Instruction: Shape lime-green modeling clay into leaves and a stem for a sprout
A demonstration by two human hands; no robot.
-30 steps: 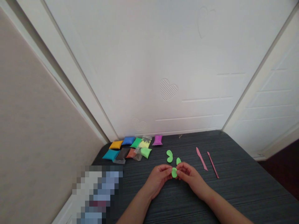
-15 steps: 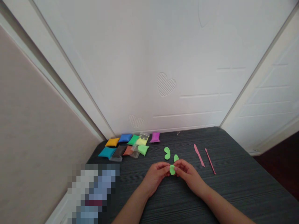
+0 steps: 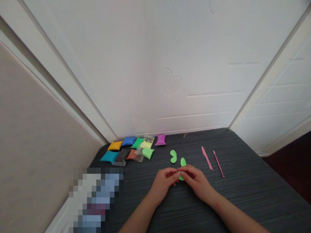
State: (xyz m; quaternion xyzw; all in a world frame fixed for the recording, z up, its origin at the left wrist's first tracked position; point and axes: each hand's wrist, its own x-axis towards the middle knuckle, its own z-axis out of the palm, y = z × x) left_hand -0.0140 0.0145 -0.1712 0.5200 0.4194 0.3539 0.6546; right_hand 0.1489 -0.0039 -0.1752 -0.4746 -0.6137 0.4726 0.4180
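Between my two hands is a small piece of light green modelling clay (image 3: 181, 177), mostly covered by the fingers. My left hand (image 3: 164, 182) pinches its left side, thumb and fingers closed. From the other side my right hand (image 3: 195, 180) grips it with thumb and forefinger. Just beyond the fingertips lies a flat oval of green clay (image 3: 183, 161), its near end hidden by my right hand. A heart-like, two-lobed green clay shape (image 3: 173, 156) rests on the dark table (image 3: 155, 220) a little farther left.
Right of my hands lie a pink plastic clay knife (image 3: 206, 158) and a thin pink modelling stick (image 3: 218, 164). Several coloured clay packets, such as a teal one (image 3: 109, 156) and a purple one (image 3: 160, 140), sit at the back left. A white panelled wall (image 3: 136, 64) rises behind the table.
My thumbs have come together over the held green clay, so less of it shows. The view has tilted slightly; the things on the table lie as before.
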